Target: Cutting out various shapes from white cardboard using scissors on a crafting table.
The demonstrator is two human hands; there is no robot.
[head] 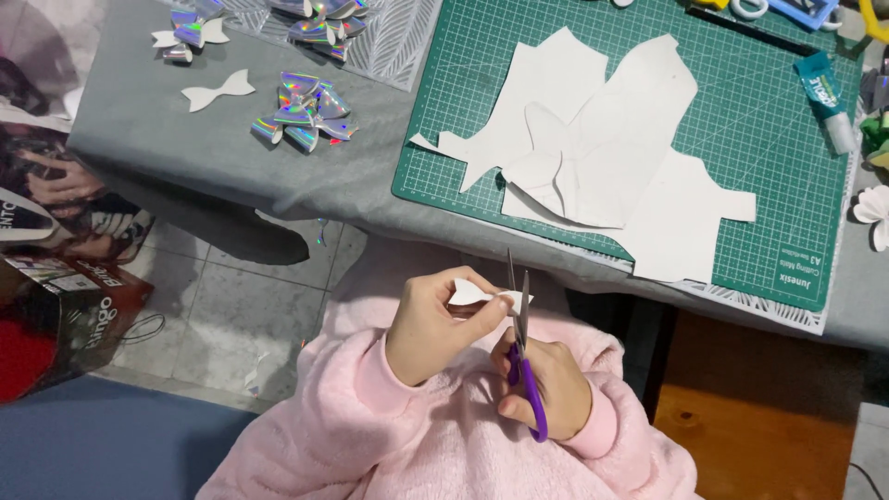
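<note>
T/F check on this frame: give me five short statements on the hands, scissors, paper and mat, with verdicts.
1. The right hand holds purple-handled scissors. True.
2. The left hand pinches a small white paper piece at the blades. True.
3. The cutting mat is blue. False: it is green with a grid.
4. White paper offcuts lie on the mat. True.
5. The holographic bows sit on the mat. False: they lie on the grey cloth left of it.
</note>
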